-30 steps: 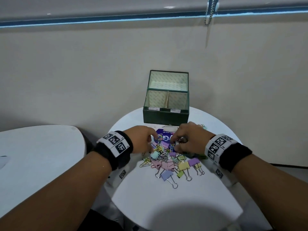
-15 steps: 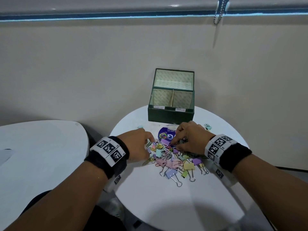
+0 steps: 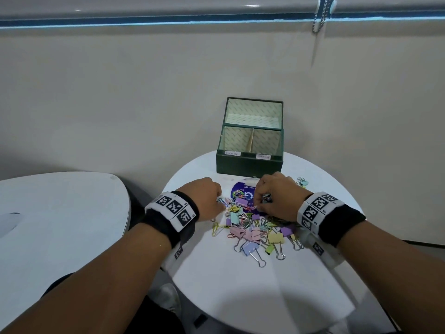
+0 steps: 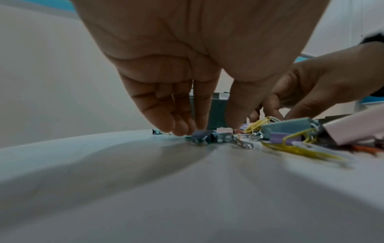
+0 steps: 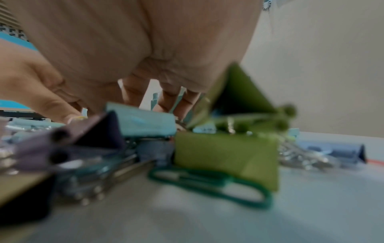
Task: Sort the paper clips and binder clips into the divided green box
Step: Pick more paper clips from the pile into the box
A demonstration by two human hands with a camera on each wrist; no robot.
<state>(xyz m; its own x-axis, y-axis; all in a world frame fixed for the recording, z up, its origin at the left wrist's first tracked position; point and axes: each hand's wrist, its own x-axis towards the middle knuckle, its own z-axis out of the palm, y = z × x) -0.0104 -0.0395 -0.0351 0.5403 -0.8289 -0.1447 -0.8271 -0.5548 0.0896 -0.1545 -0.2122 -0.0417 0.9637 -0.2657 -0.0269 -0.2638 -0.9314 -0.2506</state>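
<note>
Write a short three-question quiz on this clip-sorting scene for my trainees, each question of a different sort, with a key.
1. True or false: the green box already holds clips in its two front compartments.
2. Multiple choice: where are both hands working? A) inside the box B) at the far edge of the clip pile C) on the neighbouring white table
3. Fill in: a few stray clips lie on the round table to the ____ of the right hand.

Key
1. False: the visible parts of the compartments look empty.
2. B: the left hand and right hand both have fingertips down among the clips.
3. Right.
</note>
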